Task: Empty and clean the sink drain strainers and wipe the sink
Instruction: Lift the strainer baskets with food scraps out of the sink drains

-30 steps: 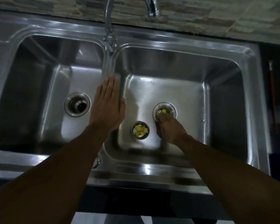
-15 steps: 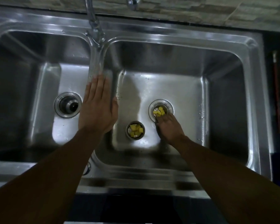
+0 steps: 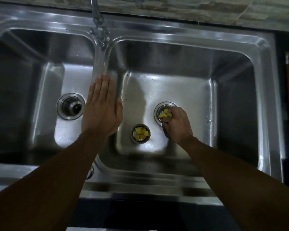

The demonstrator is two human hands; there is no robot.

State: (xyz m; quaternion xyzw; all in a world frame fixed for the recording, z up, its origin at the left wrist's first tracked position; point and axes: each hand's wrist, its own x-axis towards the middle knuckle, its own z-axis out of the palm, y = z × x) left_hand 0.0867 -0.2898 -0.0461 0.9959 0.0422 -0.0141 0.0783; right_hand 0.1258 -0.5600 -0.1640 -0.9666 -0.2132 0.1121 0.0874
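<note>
The left hand (image 3: 101,112) lay flat and open on the sink's divider (image 3: 100,64), seemingly for support, while the right hand (image 3: 177,125) gripped with curled fingers the scrap-filled strainer (image 3: 163,114) in the drain of the right basin (image 3: 182,84), probably to lift it out.

The left hand (image 3: 101,112) covers the steel double sink's (image 3: 190,33) divider below the curved chrome tap (image 3: 99,25). A loose, yellow-filled metal strainer cup (image 3: 140,133) and the right hand (image 3: 176,125), gripping the round drain strainer (image 3: 162,115), crowd the right basin's front; its back lies free.
</note>
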